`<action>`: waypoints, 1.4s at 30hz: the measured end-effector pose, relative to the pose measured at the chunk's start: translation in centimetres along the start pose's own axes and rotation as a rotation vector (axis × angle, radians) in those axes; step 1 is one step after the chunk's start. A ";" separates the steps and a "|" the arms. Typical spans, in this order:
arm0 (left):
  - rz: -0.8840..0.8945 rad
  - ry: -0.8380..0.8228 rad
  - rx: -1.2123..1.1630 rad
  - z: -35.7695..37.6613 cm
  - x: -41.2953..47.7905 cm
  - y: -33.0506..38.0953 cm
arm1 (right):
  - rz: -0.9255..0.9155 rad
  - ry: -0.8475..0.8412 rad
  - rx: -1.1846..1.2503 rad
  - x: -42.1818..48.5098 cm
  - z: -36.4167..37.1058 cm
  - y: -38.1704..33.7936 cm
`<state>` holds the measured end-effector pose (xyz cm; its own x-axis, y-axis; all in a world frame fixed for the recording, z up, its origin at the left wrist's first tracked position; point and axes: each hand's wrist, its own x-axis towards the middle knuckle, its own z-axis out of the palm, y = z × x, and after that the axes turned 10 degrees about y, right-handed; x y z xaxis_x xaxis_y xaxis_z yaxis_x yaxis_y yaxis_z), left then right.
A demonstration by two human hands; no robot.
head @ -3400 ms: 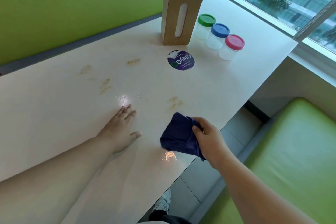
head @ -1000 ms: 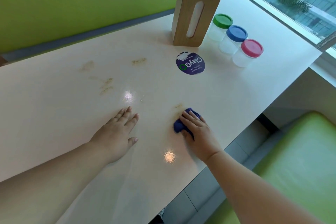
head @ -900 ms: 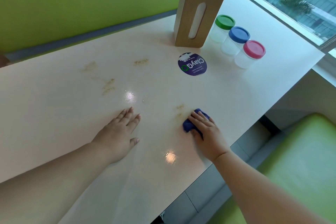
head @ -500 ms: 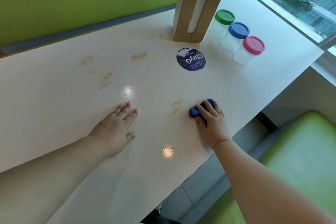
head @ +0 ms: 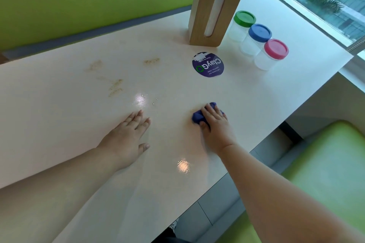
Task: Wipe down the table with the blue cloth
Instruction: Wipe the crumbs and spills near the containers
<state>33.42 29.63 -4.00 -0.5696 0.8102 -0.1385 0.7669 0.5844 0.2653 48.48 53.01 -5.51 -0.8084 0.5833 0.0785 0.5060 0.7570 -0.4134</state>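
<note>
The left hand (head: 126, 136) lies flat on the pale glossy tabletop (head: 59, 124), its fingers (head: 138, 118) straight and slightly apart. The right hand (head: 215, 124) presses the bunched dark blue cloth (head: 197, 118) onto the tabletop, fingers clamped over it. Beyond lie tan crumb smears (head: 115, 87), a round purple sticker (head: 208, 64), a wooden tissue box (head: 215, 10) and three lidded clear jars (head: 256, 43).

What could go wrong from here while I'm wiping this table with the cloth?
1. The right hand presses the blue cloth bunched into a small wad, so it may smear the crumbs rather than lift them.
2. Several brown smudges lie far to the left, easy to miss.
3. Wiping farther back, the cloth could knock the three jars near the table edge.
</note>
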 end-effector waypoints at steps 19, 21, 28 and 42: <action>0.011 -0.009 -0.020 -0.2 0.0 -0.2 | -0.100 -0.008 0.038 -3.6 -0.1 -0.4; 0.013 -0.006 -0.019 -0.2 0.0 -0.1 | -0.041 0.003 0.022 -2.8 0.4 -1.5; 0.014 -0.012 -0.011 -0.1 0.1 -0.2 | -0.245 -0.046 0.051 -5.2 -0.1 -1.1; 0.015 -0.026 -0.014 -0.4 0.1 -0.1 | -0.202 0.002 0.049 -3.6 -0.3 -0.6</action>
<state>33.15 29.65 -3.63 -0.5498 0.8200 -0.1589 0.7711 0.5714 0.2808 51.18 50.60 -5.25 -0.8915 0.4214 0.1665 0.3179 0.8435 -0.4329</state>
